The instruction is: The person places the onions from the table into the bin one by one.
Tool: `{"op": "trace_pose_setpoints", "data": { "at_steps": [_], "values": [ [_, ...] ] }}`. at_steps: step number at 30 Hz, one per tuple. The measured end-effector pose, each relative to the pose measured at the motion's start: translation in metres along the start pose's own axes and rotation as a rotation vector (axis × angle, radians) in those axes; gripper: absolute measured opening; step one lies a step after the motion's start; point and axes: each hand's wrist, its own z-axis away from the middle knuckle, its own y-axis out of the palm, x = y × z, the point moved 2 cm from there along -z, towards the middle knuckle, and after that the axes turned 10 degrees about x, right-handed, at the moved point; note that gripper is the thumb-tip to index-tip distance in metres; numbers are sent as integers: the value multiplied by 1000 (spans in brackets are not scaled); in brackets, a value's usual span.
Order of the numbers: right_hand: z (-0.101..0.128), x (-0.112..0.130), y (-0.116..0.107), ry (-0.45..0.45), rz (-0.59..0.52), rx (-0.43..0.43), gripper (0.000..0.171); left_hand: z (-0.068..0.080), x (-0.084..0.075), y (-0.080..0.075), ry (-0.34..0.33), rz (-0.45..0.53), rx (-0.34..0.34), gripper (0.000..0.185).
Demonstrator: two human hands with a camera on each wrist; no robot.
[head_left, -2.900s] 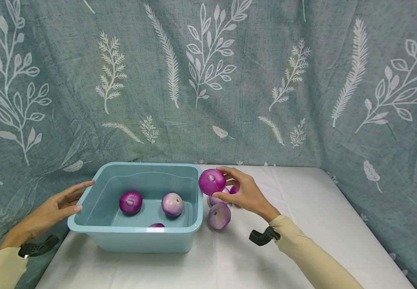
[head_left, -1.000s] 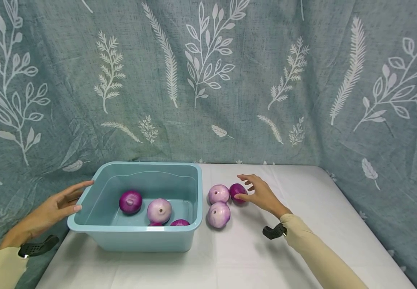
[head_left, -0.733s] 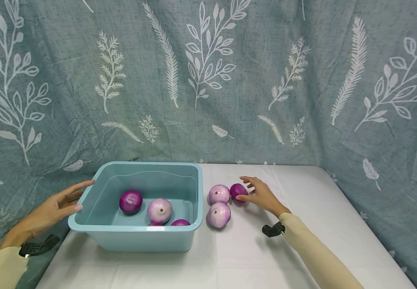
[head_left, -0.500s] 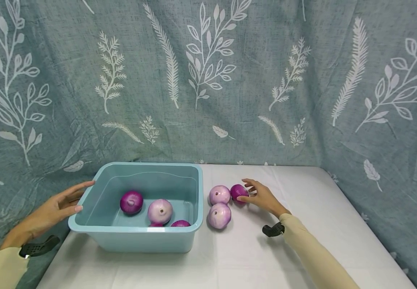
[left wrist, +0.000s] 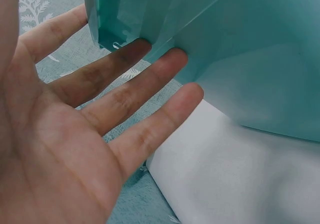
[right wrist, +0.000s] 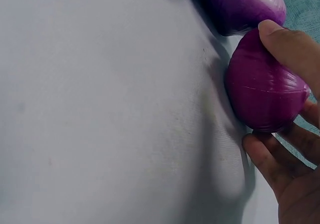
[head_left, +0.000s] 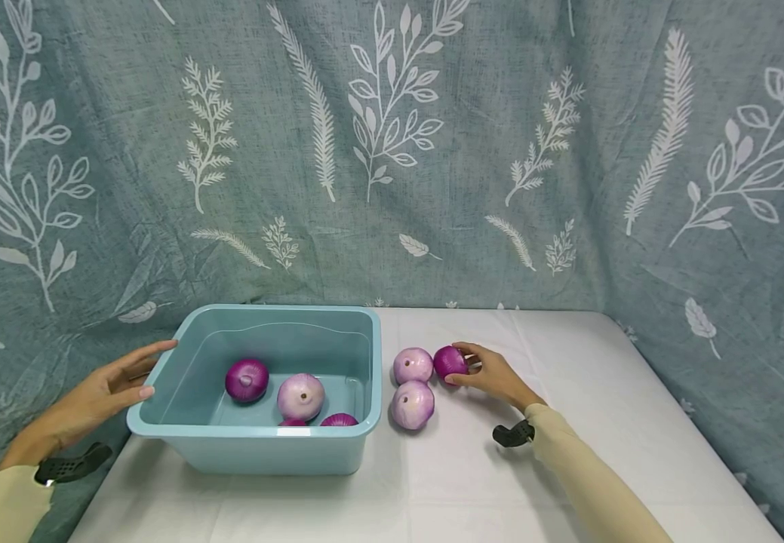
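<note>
Right hand (head_left: 496,371) fingers (right wrist: 287,46) curl around the dark purple round onion (head_left: 449,362), just right of the light blue plastic tub (head_left: 256,445); left hand (head_left: 102,392) lies flat against it. Risk: the smooth onion slips, rolling across the white-covered counter (head_left: 568,452)

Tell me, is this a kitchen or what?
Probably not a real kitchen; more likely a set-up work table. A leaf-print curtain hangs all around, a white cloth covers the table, and only a blue plastic tub and red onions are laid out.
</note>
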Motion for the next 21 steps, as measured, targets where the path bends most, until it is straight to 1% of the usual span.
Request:
{"op": "trace_pose_setpoints", "data": {
  "at_steps": [5, 9, 14, 16, 21],
  "values": [
    [1, 1, 0, 6, -16, -3, 76, 1, 0, 0, 10, 12, 8, 67],
    [2, 1, 0, -11, 4, -10, 76, 2, 0, 1, 22, 8, 10, 67],
    [3, 1, -1, -21, 23, -17, 76, 2, 1, 1, -11, 7, -24, 67],
    [3, 1, -2, -23, 35, -22, 76, 2, 1, 1, -14, 7, -26, 67],
    [6, -1, -5, -24, 63, -34, 76, 2, 0, 2, 10, -7, -4, 67]
  ]
}}
